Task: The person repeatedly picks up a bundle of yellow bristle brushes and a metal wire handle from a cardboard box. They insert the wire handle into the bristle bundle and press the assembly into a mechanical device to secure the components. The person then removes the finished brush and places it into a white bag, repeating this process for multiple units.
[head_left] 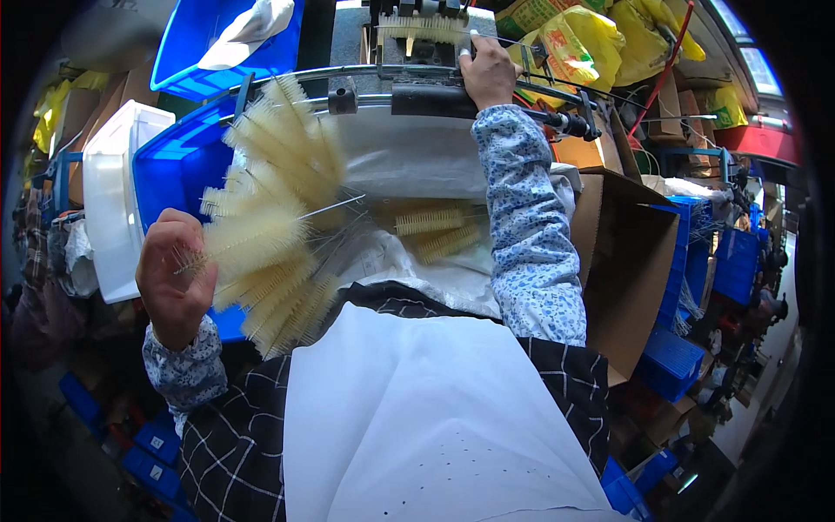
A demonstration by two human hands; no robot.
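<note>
My left hand point(177, 277) is curled at the left around the bristly end of a pale yellow tube brush point(257, 235). Beside and behind that brush fans a thick bunch of similar brushes point(287, 143), with thin wire stems pointing right. At the far side my right hand point(489, 74) reaches over a machine point(435, 97) with metal bars. White coverings show on its fingertips. Thumb and forefinger are apart, by the right end of another bristle brush point(422, 30) lying across the machine. Whether they touch its wire is hard to make out.
Two more brushes point(430, 222) lie below the machine near whitish sheeting. Blue bins point(178, 157) and a white tub point(117, 200) stand left. An open cardboard box point(631, 270) is close to my right arm. Yellow bags point(578, 43) and a red rod point(665, 65) are at far right.
</note>
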